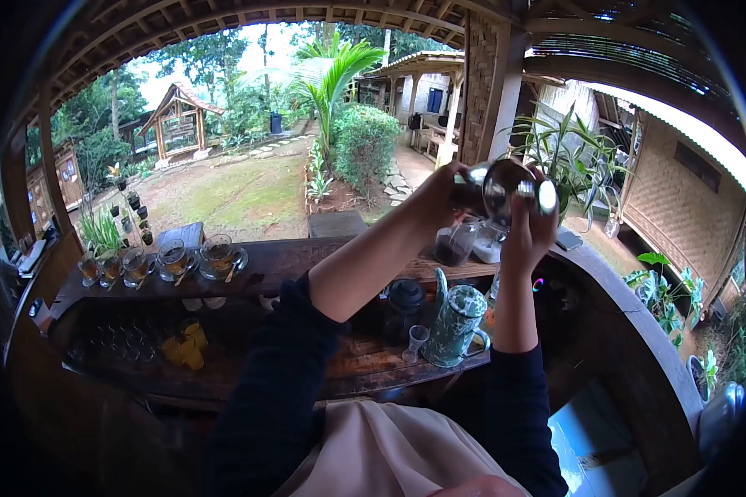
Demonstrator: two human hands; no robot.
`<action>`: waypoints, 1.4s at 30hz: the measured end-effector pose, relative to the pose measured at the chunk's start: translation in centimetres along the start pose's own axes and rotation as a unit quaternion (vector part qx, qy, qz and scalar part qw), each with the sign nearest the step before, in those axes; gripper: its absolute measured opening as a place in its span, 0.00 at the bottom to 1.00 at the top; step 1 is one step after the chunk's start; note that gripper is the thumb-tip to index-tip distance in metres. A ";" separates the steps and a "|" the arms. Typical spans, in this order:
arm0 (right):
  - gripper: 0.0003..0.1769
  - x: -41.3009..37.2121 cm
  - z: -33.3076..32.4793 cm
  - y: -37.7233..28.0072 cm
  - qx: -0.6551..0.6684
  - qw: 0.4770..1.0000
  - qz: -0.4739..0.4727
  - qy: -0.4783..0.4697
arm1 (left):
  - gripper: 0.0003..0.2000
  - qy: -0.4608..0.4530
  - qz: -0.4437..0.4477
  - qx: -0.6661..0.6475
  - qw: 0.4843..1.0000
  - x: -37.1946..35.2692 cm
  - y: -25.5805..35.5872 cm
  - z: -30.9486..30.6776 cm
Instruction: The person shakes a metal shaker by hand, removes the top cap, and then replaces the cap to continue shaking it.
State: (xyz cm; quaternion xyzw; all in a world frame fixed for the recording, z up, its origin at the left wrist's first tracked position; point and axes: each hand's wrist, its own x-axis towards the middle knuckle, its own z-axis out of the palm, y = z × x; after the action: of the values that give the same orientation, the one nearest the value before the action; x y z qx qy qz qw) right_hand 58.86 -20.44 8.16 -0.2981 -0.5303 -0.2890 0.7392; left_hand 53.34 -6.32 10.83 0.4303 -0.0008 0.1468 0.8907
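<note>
Both my hands are raised over the counter at the right of centre. A shiny rounded metal container (496,195) is between them, its mouth and exact kind hard to make out. My left hand (451,192) is closed around its left side, fingers partly hidden. On the right side, my right hand (532,219) grips the metal with the thumb up. Just below stand a glass jar of dark contents (455,245) and a jar of white contents (489,246). A green speckled enamel pitcher (456,327) stands lower, beside a small clear glass (415,343).
Several glass cups of amber drink (174,259) line the upper ledge at left. Yellow pieces (186,346) and upturned glasses sit on the lower wooden shelf. A dark lidded jar (406,300) is near the pitcher. A phone-like dark object (569,240) lies on the right ledge.
</note>
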 end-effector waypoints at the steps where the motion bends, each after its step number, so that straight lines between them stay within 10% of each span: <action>1: 0.27 -0.3 -0.7 -0.4 -0.085 0.989 -0.121 -0.024 | 0.15 -0.031 0.005 0.007 0.999 -0.2 -0.5 0.2; 3: 0.33 0.3 -0.8 -5.2 -0.145 0.892 -0.422 -0.073 | 0.17 -0.168 0.044 -0.021 0.985 -4.7 -1.1 4.5; 4: 0.31 -2.7 -3.3 -6.6 -0.123 0.939 -0.293 -0.132 | 0.19 -0.203 0.160 0.068 0.964 -7.1 -1.2 6.3; 6: 0.27 -1.8 0.6 -9.1 0.006 0.787 -0.615 0.042 | 0.21 -0.236 0.268 0.155 0.921 -7.9 -1.0 6.8; 8: 0.25 -3.6 -2.3 -8.5 -0.073 0.885 -0.455 -0.057 | 0.24 -0.423 0.351 0.192 0.813 -6.6 0.2 6.0; 9: 0.24 -4.5 -4.0 -7.8 -0.143 0.938 -0.275 -0.154 | 0.20 -0.316 0.491 0.315 0.748 -4.6 0.7 3.7; 11: 0.29 0.3 0.8 -2.2 -0.004 0.935 -0.352 -0.041 | 0.14 -0.210 0.156 0.078 0.962 -0.4 1.3 1.7; 13: 0.26 1.0 1.8 -1.8 -0.065 0.992 -0.008 -0.106 | 0.12 -0.060 0.149 0.073 0.984 1.4 0.9 -1.0; 17: 0.33 0.8 2.6 -7.4 -0.110 0.899 -0.388 -0.170 | 0.14 -0.204 0.069 -0.039 0.976 -5.7 1.6 0.0; 21: 0.26 -5.4 8.1 -8.8 0.046 0.864 -0.501 0.034 | 0.30 -0.474 0.358 0.103 0.798 -12.0 -0.3 1.1; 23: 0.26 -7.1 9.7 -9.0 0.138 0.812 -0.553 0.128 | 0.26 -0.426 0.391 0.149 0.802 -12.9 -0.1 -1.2; 24: 0.28 -7.3 8.5 -9.3 0.011 0.861 -0.507 -0.034 | 0.26 -0.419 0.393 0.156 0.803 -13.3 0.5 -2.7; 25: 0.31 -6.8 5.4 -9.3 -0.187 0.875 -0.351 -0.278 | 0.24 -0.377 0.221 0.007 0.899 -13.7 1.7 -4.8; 26: 0.31 -6.6 7.7 -5.3 -0.039 0.936 -0.172 -0.305 | 0.23 -0.305 0.038 -0.152 0.939 -14.0 2.2 -7.2; 29: 0.25 -5.5 13.5 -5.1 0.113 0.977 -0.010 -0.178 | 0.22 0.058 0.407 0.229 0.882 -16.1 2.0 -7.7; 30: 0.23 -5.0 13.8 -6.6 0.131 0.967 -0.105 -0.192 | 0.21 0.134 0.380 0.243 0.883 -18.8 2.4 -5.7; 34: 0.16 -7.7 15.4 -11.6 0.205 0.919 -0.296 -0.162 | 0.23 -0.108 0.194 -0.105 0.969 -25.1 3.2 -6.4; 36: 0.13 -9.6 16.8 -14.3 0.258 0.881 -0.383 -0.106 | 0.28 -0.250 0.464 0.080 0.846 -27.2 1.7 -5.4; 39: 0.12 -11.3 19.4 -15.5 0.313 0.831 -0.458 -0.038 | 0.29 -0.086 0.424 0.056 0.900 -30.6 2.2 -9.3; 41: 0.22 -12.4 22.9 -11.9 0.180 0.923 -0.223 -0.256 | 0.26 0.021 0.239 -0.114 0.964 -31.5 3.8 -15.9; 42: 0.25 -12.8 26.1 -10.8 0.240 0.918 -0.156 -0.274 | 0.24 0.106 0.348 -0.041 0.931 -30.9 3.4 -18.6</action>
State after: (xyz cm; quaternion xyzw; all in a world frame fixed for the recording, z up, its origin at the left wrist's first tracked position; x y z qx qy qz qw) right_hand 31.43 -6.57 4.17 -0.0922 -0.8052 -0.1720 0.5599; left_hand 20.57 1.89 -2.18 0.3476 -0.0620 0.4921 0.7957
